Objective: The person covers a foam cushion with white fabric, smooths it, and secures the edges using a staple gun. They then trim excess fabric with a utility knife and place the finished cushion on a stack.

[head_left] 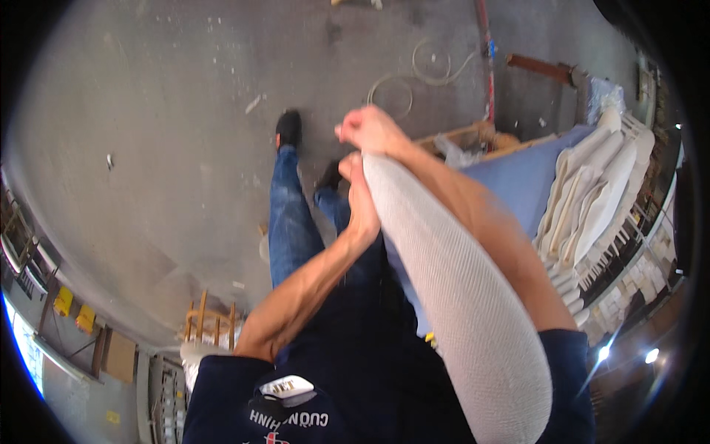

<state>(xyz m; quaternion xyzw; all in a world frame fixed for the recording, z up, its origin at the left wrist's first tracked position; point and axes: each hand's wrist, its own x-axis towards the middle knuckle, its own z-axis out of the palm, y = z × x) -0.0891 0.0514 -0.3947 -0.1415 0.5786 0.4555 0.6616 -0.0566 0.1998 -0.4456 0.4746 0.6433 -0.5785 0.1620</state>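
Observation:
A long, curved padded piece (pixel 458 288) in pale ribbed fabric slants across my front, from a narrow far end to a wide rounded end beside my right upper arm. My left hand (pixel 359 194) is closed on the edge of its narrow end. Just beyond that tip, my right hand (pixel 376 132) has its fingers curled together; whatever they pinch, if anything, is too small to make out. My right forearm runs along the right side of the piece, partly hidden by it.
At right stands a blue-covered table (pixel 521 174) with a stack of similar pale padded pieces (pixel 592 192). Beyond are a wooden crate (pixel 484 137), a thin coiled hose (pixel 392 80), a red pole (pixel 484 55) and a brown beam (pixel 540 68). A wooden frame (pixel 211 320) is at lower left.

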